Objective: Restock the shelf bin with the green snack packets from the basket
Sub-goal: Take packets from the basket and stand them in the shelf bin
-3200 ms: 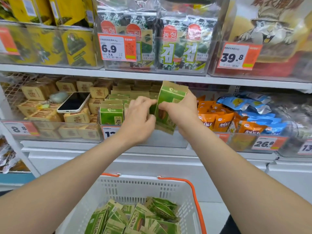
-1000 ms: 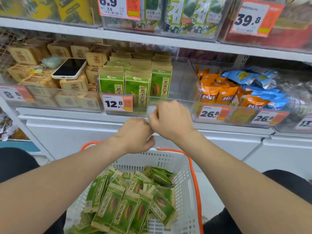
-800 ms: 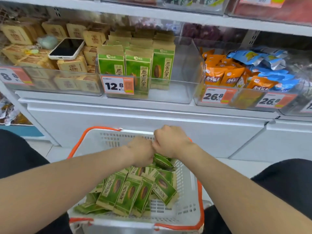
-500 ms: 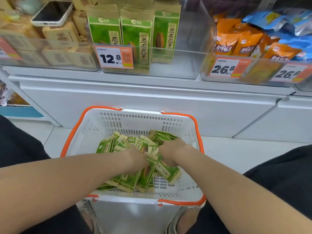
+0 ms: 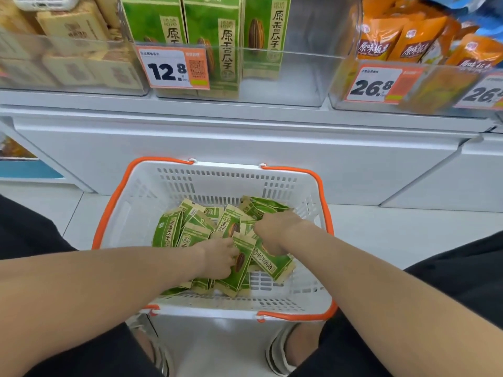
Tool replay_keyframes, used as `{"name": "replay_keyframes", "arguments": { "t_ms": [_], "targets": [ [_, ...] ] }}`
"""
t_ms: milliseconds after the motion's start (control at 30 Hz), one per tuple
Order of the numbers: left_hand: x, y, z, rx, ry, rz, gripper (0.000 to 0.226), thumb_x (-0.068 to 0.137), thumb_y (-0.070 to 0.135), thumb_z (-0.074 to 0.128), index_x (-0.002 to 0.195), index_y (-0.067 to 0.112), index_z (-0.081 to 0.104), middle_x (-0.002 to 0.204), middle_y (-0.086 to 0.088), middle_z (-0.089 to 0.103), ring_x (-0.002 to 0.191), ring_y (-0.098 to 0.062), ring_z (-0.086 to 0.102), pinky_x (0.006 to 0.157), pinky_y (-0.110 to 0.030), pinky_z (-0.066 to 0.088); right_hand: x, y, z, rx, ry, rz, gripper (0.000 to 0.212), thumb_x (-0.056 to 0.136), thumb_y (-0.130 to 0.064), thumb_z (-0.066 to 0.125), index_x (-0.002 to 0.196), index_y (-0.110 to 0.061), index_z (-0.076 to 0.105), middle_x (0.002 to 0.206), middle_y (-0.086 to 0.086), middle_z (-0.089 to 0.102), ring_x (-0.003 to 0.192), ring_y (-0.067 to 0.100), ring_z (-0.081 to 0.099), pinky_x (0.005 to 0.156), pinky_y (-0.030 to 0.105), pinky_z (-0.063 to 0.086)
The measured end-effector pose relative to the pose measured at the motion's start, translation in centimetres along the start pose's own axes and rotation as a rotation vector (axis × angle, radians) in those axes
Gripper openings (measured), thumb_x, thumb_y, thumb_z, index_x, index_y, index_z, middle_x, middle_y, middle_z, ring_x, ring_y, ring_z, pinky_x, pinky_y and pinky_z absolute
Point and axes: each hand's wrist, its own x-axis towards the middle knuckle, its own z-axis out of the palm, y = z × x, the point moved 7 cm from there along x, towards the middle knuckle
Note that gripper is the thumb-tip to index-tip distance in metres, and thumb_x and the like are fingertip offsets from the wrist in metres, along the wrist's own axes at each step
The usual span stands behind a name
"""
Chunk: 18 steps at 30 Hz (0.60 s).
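Observation:
A white basket (image 5: 217, 172) with orange handles stands on the floor in front of me and holds a loose pile of green snack packets (image 5: 170, 232). Both my hands are down in the pile. My left hand (image 5: 217, 258) curls its fingers round a packet near the middle. My right hand (image 5: 275, 232) grips a packet just to the right, its fingertips hidden among the packets. Above, the clear shelf bin (image 5: 304, 77) holds three upright rows of the same green packets (image 5: 212, 36) at its left, and its right part is bare.
A 12.8 price tag (image 5: 174, 68) hangs on the bin front. Tan boxes (image 5: 73, 28) with a phone (image 5: 43, 1) on top fill the bin to the left; orange packets (image 5: 408, 42) fill the right one. A white cabinet front (image 5: 245, 148) runs below the shelf.
My hands placed a packet in the bin, then dropped from the shelf into the basket. They now sit deeper in the pile and hold packets. My view has tilted down.

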Motion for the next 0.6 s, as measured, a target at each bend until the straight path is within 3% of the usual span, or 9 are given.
{"name": "replay_keyframes", "arguments": {
  "t_ms": [100, 200, 333, 400, 467, 600],
  "targets": [
    [0.1, -0.8, -0.5, 0.022, 0.027, -0.042, 0.046, 0.091, 0.028, 0.081, 0.134, 0.021, 0.067, 0.137, -0.003, 0.068, 0.139, -0.031, 0.048, 0.119, -0.053, 0.031, -0.2, -0.3, -0.7, 0.009, 0.01, -0.008, 0.008, 0.097, -0.008, 0.054, 0.097, -0.015, 0.058, 0.085, -0.001, 0.053, 0.066, 0.014, 0.05, 0.052, 0.03, 0.042],
    [-0.5, -3.0, -1.9, -0.182, 0.108, -0.134, 0.049, 0.089, 0.023, 0.081, 0.135, 0.021, 0.063, 0.132, -0.005, 0.069, 0.135, -0.032, 0.052, 0.114, -0.051, 0.04, -0.2, -0.2, -1.2, 0.028, 0.033, 0.004, 0.015, 0.096, -0.009, 0.059, 0.087, -0.018, 0.051, 0.084, -0.001, 0.054, 0.067, 0.015, 0.052, 0.057, 0.031, 0.047],
    [-2.8, -8.1, -3.2, -0.743, 0.328, -0.402, 0.033, 0.097, 0.007, 0.068, 0.126, 0.015, 0.054, 0.096, 0.001, 0.064, 0.085, -0.021, 0.064, 0.072, -0.035, 0.057, -0.9, 1.3, -3.3, 0.086, 0.147, 0.143, 0.027, 0.088, -0.009, 0.072, 0.079, -0.018, 0.049, 0.086, 0.0, 0.06, 0.074, 0.021, 0.059, 0.072, 0.037, 0.058],
    [-4.2, -10.4, -2.9, -1.033, 0.428, -0.574, 0.032, 0.098, 0.005, 0.064, 0.122, 0.02, 0.049, 0.098, 0.003, 0.065, 0.079, -0.015, 0.063, 0.064, -0.032, 0.056, -1.9, 2.7, -5.5, 0.249, 0.306, 0.236, 0.005, 0.095, -0.012, 0.061, 0.099, -0.013, 0.059, 0.102, 0.007, 0.065, 0.085, 0.027, 0.062, 0.071, 0.037, 0.051],
    [-5.7, -12.3, -3.0, -1.304, 0.582, -0.693, 0.026, 0.102, 0.009, 0.061, 0.116, 0.022, 0.043, 0.097, 0.001, 0.064, 0.079, -0.012, 0.06, 0.061, -0.027, 0.045, -2.5, 4.5, -6.7, 0.465, 0.462, 0.332, 0.034, 0.099, -0.019, 0.051, 0.132, -0.012, 0.053, 0.113, 0.013, 0.067, 0.098, 0.033, 0.066, 0.072, 0.038, 0.049],
    [-9.3, -15.1, -4.1, -1.658, 0.999, -0.863, 0.037, 0.106, 0.014, 0.061, 0.14, 0.023, 0.049, 0.093, 0.003, 0.064, 0.078, -0.005, 0.061, 0.064, -0.016, 0.043, -3.9, 7.8, -7.0, 0.885, 0.672, 0.511, 0.041, 0.097, -0.028, 0.051, 0.133, -0.009, 0.045, 0.119, 0.018, 0.063, 0.105, 0.039, 0.062, 0.085, 0.044, 0.054]
  ]
}}
